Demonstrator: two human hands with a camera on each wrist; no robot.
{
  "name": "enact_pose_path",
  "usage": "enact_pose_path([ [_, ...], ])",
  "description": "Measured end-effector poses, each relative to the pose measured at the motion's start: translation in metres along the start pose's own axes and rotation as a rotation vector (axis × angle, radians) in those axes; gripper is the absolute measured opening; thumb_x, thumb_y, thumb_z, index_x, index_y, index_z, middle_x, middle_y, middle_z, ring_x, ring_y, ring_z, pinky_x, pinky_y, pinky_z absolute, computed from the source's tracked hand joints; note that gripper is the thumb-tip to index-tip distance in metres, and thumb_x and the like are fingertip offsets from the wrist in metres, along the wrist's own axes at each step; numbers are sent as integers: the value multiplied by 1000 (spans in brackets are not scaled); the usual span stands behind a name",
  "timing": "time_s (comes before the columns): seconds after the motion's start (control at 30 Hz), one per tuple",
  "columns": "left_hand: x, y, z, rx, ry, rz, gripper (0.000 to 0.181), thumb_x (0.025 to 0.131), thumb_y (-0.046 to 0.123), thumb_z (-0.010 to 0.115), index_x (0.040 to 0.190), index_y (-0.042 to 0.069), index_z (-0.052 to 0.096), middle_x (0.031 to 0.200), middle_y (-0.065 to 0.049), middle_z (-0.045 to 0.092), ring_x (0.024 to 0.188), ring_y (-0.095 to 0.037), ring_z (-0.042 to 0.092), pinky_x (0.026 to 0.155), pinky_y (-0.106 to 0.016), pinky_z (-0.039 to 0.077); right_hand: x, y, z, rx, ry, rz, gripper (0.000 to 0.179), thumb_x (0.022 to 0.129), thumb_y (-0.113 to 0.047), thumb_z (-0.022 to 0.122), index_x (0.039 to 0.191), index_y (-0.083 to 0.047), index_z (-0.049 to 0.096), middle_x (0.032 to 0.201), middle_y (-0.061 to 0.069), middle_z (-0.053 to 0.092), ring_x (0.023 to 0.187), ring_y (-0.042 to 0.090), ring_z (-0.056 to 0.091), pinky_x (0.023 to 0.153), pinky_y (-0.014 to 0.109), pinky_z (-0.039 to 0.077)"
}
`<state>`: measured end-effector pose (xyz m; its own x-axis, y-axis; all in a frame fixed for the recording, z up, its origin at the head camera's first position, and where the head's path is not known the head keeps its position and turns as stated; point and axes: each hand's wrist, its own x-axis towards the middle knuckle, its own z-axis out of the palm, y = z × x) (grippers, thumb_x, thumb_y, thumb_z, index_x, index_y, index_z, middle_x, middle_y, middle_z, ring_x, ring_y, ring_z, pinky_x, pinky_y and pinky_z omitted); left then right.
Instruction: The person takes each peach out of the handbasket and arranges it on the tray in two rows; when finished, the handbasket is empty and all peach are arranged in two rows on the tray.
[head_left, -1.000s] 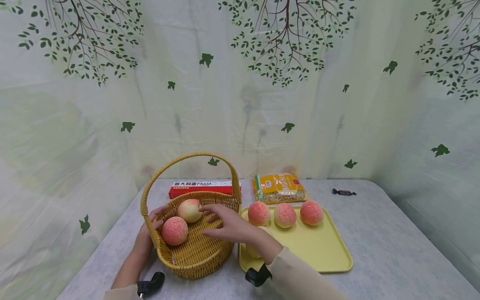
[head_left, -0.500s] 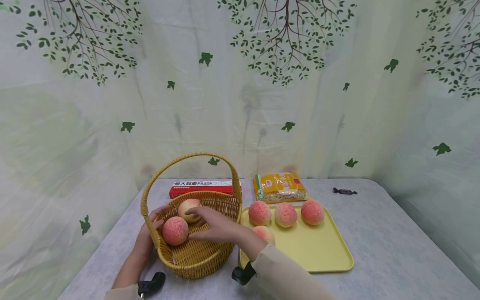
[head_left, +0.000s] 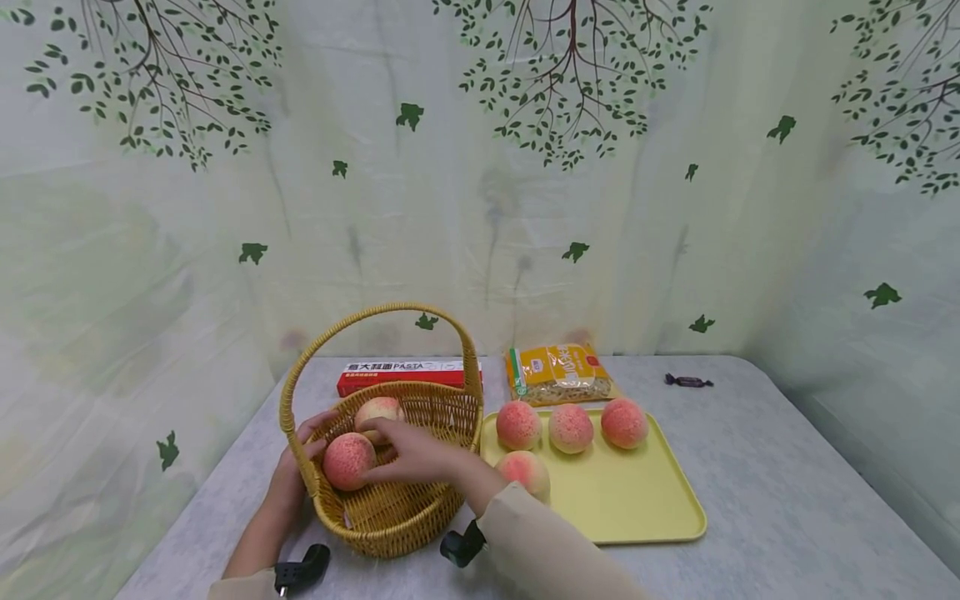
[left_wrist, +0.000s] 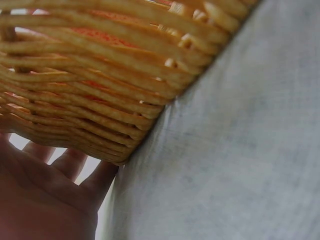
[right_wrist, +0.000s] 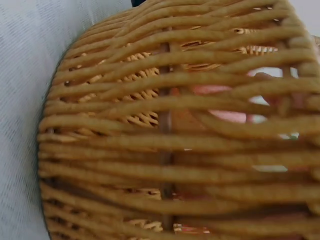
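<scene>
In the head view, my left hand holds the left side of a wicker basket. The left wrist view shows its fingers against the outer weave, fingertips hidden. A pink peach and a paler peach lie inside at the left. My right hand reaches into the basket, fingers apart. Its thumb is close to the pink peach and its fingers overlap the paler one; whether they touch is unclear. In the right wrist view the basket's weave hides most of this hand.
A yellow tray stands to the right, bearing several peaches, one partly behind my right sleeve. A red pasta box lies behind the basket. A yellow food bag and a wrapped candy lie at the back.
My right hand has moved left within the basket toward the pink peach. The near peach on the tray has come into view. My left hand and the basket stay put.
</scene>
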<state>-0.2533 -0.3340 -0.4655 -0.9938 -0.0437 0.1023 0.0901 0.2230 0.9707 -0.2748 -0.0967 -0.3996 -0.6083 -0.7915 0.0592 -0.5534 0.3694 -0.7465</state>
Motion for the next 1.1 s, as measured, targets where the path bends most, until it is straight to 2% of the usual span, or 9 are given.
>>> enact_pose_path([
  [0.23, 1, 0, -1, -3, 4, -2, 50, 105, 31, 32, 152, 16, 36, 159, -6, 31, 127, 1, 38, 93, -8, 37, 9, 0, 6, -44, -3, -9, 72, 90, -31, 74, 150, -13, 38, 134, 0, 58, 111, 5, 57, 95, 22, 48],
  [0.7, 1, -2, 0, -16, 5, -5, 50, 105, 31, 32, 152, 15, 36, 158, -8, 32, 125, 2, 40, 92, -8, 37, 12, 2, 12, -136, 58, 82, 70, 90, -36, 73, 151, -22, 41, 136, -4, 58, 113, 5, 56, 96, 24, 48],
  [0.9, 1, -1, 1, -12, 7, -4, 50, 105, 32, 33, 152, 15, 36, 157, -7, 32, 125, 3, 39, 92, -8, 36, 11, 3, 15, -191, 64, 122, 73, 87, -43, 74, 151, -28, 41, 137, 1, 52, 114, 6, 53, 98, 28, 47],
  [1.1, 1, 0, 1, -12, 8, -5, 50, 105, 32, 33, 152, 14, 36, 157, -7, 32, 126, 2, 37, 93, -8, 35, 12, 3, 17, -197, 67, 141, 76, 84, -42, 78, 150, -30, 42, 136, 2, 48, 110, 7, 55, 95, 28, 50],
])
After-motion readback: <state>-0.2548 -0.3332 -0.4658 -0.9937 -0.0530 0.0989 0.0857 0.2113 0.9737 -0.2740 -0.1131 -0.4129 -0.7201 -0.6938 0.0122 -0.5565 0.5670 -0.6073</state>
